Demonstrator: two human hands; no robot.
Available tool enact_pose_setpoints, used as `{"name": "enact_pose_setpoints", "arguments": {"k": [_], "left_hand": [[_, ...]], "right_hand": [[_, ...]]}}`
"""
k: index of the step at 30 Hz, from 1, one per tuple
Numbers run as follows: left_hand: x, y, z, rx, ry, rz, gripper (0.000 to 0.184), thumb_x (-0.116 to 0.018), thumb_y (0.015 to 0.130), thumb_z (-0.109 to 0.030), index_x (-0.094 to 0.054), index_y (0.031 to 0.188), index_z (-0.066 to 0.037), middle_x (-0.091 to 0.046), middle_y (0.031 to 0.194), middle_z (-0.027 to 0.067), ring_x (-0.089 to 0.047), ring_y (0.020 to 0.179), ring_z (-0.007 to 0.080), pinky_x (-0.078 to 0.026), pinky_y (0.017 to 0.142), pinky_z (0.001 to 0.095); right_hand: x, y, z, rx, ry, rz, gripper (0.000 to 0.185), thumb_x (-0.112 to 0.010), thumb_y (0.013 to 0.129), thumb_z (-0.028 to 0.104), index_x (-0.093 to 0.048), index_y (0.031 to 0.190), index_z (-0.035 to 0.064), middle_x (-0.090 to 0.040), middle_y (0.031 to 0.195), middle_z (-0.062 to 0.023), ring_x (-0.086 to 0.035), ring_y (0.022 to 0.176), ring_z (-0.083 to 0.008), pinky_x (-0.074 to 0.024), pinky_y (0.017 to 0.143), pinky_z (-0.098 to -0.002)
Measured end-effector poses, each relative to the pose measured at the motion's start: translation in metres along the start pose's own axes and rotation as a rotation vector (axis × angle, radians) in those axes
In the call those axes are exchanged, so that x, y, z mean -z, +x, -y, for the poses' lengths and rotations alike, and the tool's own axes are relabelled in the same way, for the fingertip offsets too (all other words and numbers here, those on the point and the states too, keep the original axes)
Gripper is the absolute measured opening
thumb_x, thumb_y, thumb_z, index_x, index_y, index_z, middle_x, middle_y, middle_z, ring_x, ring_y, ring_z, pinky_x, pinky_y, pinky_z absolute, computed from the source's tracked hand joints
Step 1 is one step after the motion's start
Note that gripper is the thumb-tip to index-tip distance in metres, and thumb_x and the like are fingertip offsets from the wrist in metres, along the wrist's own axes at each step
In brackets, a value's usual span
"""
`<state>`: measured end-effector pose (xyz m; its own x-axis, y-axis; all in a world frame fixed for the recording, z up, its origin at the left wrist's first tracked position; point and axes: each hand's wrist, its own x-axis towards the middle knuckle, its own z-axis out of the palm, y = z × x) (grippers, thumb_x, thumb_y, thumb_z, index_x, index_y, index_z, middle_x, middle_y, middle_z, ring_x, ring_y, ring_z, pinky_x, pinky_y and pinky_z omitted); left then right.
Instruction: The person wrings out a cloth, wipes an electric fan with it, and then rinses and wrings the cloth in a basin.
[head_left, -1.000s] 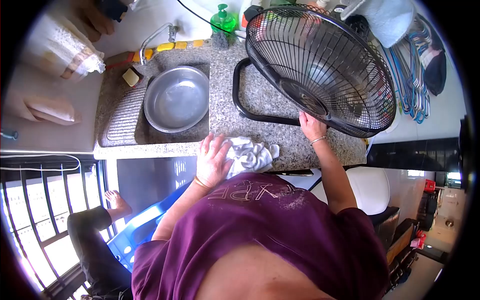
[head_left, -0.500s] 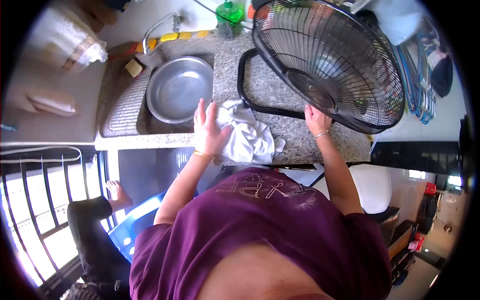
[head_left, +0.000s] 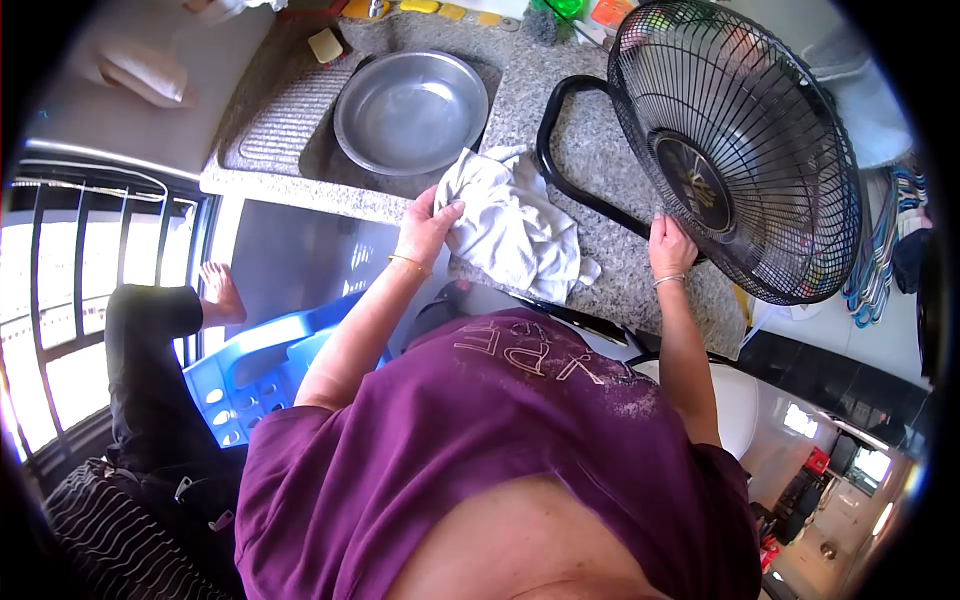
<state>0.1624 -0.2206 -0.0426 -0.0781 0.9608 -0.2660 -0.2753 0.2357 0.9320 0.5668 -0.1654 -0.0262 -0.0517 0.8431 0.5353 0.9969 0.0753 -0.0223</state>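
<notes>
The left hand (head_left: 425,228), spread open beside the cloth (head_left: 515,220) a moment ago, now pinches its edge between thumb and fingers — apparently guiding it, opened wider, at the countertop's (head_left: 592,135) front edge. The right hand's (head_left: 672,248) fingers, close together, stay clamped on the fan's base (head_left: 600,205).

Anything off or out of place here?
The electric fan looks out of place: it's on the granite countertop, near the sink holding a metal basin. Purple T-shirt has a pale smudge by its print. No obvious spill.
</notes>
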Motion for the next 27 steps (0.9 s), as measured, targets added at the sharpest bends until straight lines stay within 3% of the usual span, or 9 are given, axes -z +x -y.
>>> {"name": "enact_pose_setpoints", "arguments": {"k": [7, 9, 11, 15, 19, 21, 23, 25, 27], "left_hand": [[0.002, -0.010, -0.003, 0.061, -0.055, -0.128, 0.037, -0.068, 0.082, -0.008, -0.054, 0.115, 0.005, -0.064, 0.101, 0.0092, -0.060, 0.092, 0.0137, -0.047, 0.084, 0.0279], [0.010, -0.018, -0.007, 0.142, -0.218, -0.106, 0.037, -0.068, 0.081, -0.006, -0.055, 0.113, 0.004, -0.064, 0.104, 0.0106, -0.061, 0.092, 0.0160, -0.048, 0.085, 0.0299], [0.015, -0.022, -0.018, 0.370, -0.806, -0.189, 0.037, -0.058, 0.087, -0.011, -0.053, 0.122, 0.001, -0.062, 0.115, 0.0142, -0.061, 0.104, 0.0276, -0.046, 0.096, 0.0374], [0.065, -0.020, -0.070, 0.050, -1.037, -0.083, 0.042, -0.051, 0.093, -0.022, -0.048, 0.129, -0.001, -0.059, 0.123, 0.0153, -0.058, 0.110, 0.0325, -0.041, 0.102, 0.0463], [0.097, -0.030, -0.129, -0.179, -0.850, -0.232, 0.040, -0.052, 0.095, -0.028, -0.052, 0.126, -0.002, -0.059, 0.123, 0.0142, -0.057, 0.112, 0.0317, -0.042, 0.100, 0.0476], [0.113, -0.038, -0.134, -0.236, -0.901, 0.113, 0.039, -0.053, 0.095, -0.030, -0.053, 0.124, -0.003, -0.060, 0.121, 0.0133, -0.057, 0.112, 0.0308, -0.042, 0.101, 0.0468], [0.099, -0.051, -0.142, -0.240, -0.820, 0.047, 0.038, -0.051, 0.097, -0.026, -0.050, 0.128, -0.004, -0.058, 0.124, 0.0120, -0.056, 0.115, 0.0286, -0.041, 0.101, 0.0456], [0.076, -0.058, -0.147, -0.250, -0.693, -0.070, 0.038, -0.050, 0.097, -0.024, -0.047, 0.130, -0.005, -0.057, 0.126, 0.0109, -0.055, 0.115, 0.0273, -0.041, 0.102, 0.0446], [0.068, -0.061, -0.149, -0.222, -0.744, 0.156, 0.040, -0.048, 0.098, -0.023, -0.045, 0.132, -0.003, -0.055, 0.127, 0.0114, -0.054, 0.116, 0.0269, -0.039, 0.104, 0.0437]], "right_hand": [[0.004, -0.001, 0.000, -0.042, 0.029, 0.107, 0.032, -0.052, 0.090, 0.034, -0.064, 0.072, 0.0109, -0.064, 0.074, -0.0138, -0.060, 0.066, -0.0386, -0.0459, 0.058, -0.0501], [0.006, -0.001, 0.002, -0.092, 0.017, 0.129, 0.033, -0.051, 0.089, 0.039, -0.065, 0.073, 0.0131, -0.065, 0.072, -0.0148, -0.062, 0.066, -0.0394, -0.0481, 0.059, -0.0515], [0.004, 0.000, 0.000, -0.052, -0.006, 0.102, 0.033, -0.051, 0.090, 0.038, -0.065, 0.074, 0.0129, -0.065, 0.073, -0.0139, -0.062, 0.065, -0.0380, -0.0471, 0.057, -0.0498], [0.005, 0.003, 0.007, -0.016, 0.051, 0.089, 0.033, -0.050, 0.091, 0.035, -0.064, 0.072, 0.0109, -0.065, 0.075, -0.0116, -0.061, 0.066, -0.0365, -0.0466, 0.058, -0.0487], [0.003, 0.004, 0.000, 0.011, 0.031, 0.048, 0.033, -0.051, 0.090, 0.036, -0.064, 0.073, 0.0108, -0.065, 0.074, -0.0128, -0.060, 0.066, -0.0377, -0.0455, 0.058, -0.0500], [0.006, 0.002, 0.001, -0.059, 0.037, 0.119, 0.033, -0.053, 0.089, 0.038, -0.064, 0.073, 0.0107, -0.065, 0.075, -0.0146, -0.061, 0.067, -0.0383, -0.0454, 0.058, -0.0503], [0.013, 0.003, 0.002, -0.147, 0.130, 0.216, 0.033, -0.054, 0.089, 0.040, -0.065, 0.077, 0.0117, -0.065, 0.076, -0.0159, -0.061, 0.069, -0.0391, -0.0469, 0.060, -0.0492], [0.025, 0.003, 0.012, -0.028, 0.411, 0.090, 0.016, -0.064, 0.085, 0.023, -0.067, 0.089, 0.0082, -0.067, 0.087, -0.0141, -0.064, 0.079, -0.0354, -0.0507, 0.072, -0.0424], [0.048, -0.002, 0.035, 0.223, 0.355, -0.012, 0.012, -0.066, 0.083, 0.013, -0.067, 0.090, 0.0040, -0.067, 0.098, -0.0119, -0.062, 0.093, -0.0319, -0.0487, 0.081, -0.0385]]}}
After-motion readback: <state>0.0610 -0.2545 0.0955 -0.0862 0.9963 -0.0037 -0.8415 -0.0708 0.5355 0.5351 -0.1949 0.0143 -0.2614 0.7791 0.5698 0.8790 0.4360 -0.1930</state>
